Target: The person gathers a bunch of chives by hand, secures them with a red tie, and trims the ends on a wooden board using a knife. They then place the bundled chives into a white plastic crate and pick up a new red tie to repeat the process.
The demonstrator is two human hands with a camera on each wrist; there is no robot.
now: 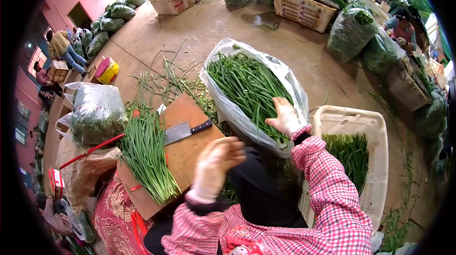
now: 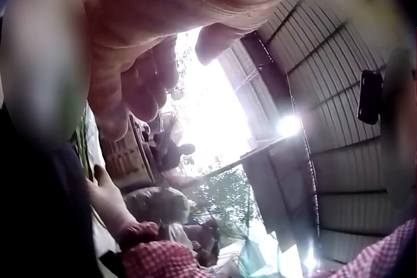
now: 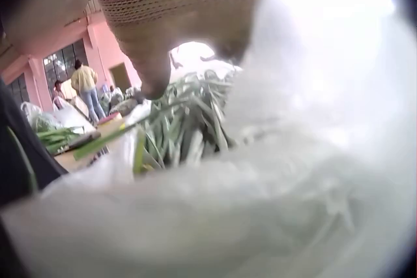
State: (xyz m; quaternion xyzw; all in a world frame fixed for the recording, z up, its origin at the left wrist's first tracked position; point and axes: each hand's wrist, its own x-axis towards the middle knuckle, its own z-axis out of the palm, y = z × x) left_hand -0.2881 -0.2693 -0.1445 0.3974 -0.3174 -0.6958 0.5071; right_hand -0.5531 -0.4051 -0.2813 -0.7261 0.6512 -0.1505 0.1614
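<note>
The right hand (image 1: 286,118), in a pale glove, rests with spread fingers on the near right side of the long green leaves (image 1: 249,89) in an open plastic bag (image 1: 216,105). In the right wrist view that hand (image 3: 179,24) is over the leaves (image 3: 189,121), beside the bag's blurred plastic (image 3: 195,219). The left hand (image 1: 217,165), blurred and holding nothing, is raised above the near right part of the wooden board (image 1: 187,160), fingers loosely bent. A bundle of green stalks (image 1: 147,155) lies on the board, beside a cleaver (image 1: 178,134) with a black handle.
A white plastic basket (image 1: 380,160) with upright cut greens stands at the right. Left of the board are a filled plastic bag (image 1: 97,108) and a red stick (image 1: 92,150). Trimmings (image 1: 190,84) litter the floor beyond the board. A yellow and red bucket (image 1: 107,70) stands farther back.
</note>
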